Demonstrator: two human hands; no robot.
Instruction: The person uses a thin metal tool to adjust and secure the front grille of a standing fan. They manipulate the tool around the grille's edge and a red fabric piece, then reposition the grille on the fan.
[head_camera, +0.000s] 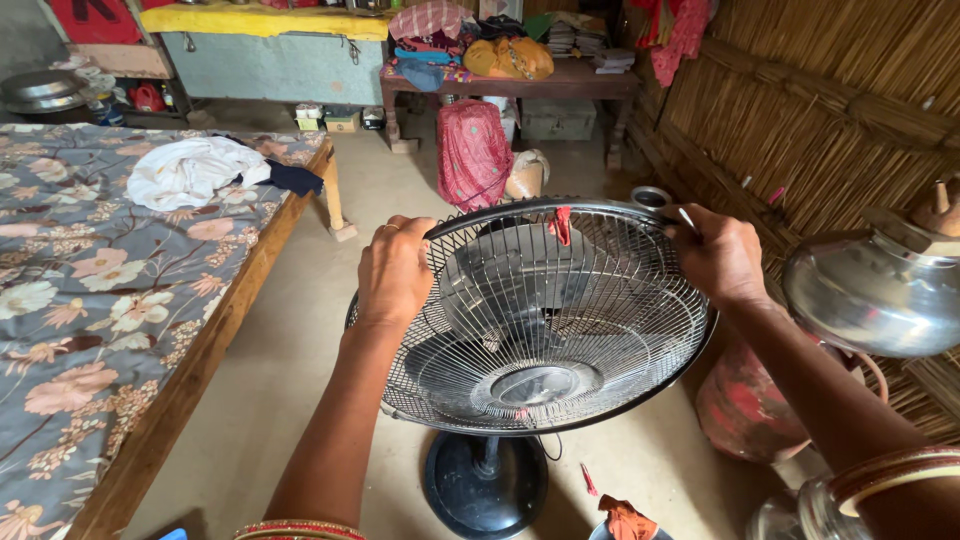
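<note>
The front wire guard (540, 330) of the pedestal fan is gripped at its rim by the left hand (393, 275) and right hand (718, 255); it is tilted, not yet seated.

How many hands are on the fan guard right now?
2: left hand grips the round wire fan guard at its left rim, right hand at its upper right rim.

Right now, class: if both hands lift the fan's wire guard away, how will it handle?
The wire guard is thin open mesh, so probably light and slightly springy. Gripped at opposite rims by the left hand and right hand, it may tilt.
</note>
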